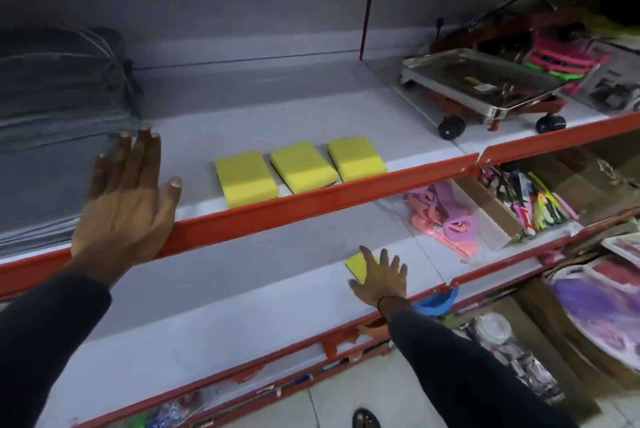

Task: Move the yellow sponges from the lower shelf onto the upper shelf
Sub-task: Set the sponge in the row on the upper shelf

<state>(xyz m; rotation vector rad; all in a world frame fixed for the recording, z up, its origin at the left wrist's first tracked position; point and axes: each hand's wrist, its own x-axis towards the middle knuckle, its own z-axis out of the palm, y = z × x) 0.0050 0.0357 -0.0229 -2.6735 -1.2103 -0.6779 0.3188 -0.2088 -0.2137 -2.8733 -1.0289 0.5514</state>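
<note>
Three yellow sponges lie in a row on the upper shelf (311, 200), near its red front edge: a left one (246, 178), a middle one (303, 166) and a right one (356, 157). One more yellow sponge (357, 265) lies on the lower shelf (207, 289), mostly hidden under my right hand (381, 277), whose spread fingers rest on top of it. My left hand (128, 192) is open, fingers apart, palm down over the upper shelf's front edge, left of the sponges, holding nothing.
Folded grey cloth (59, 109) is stacked at the upper shelf's left. A metal trolley on wheels (485, 88) stands to the right behind a clear divider. Pink and purple plastic items (446, 216) and pens (533, 199) fill the lower shelf's right side.
</note>
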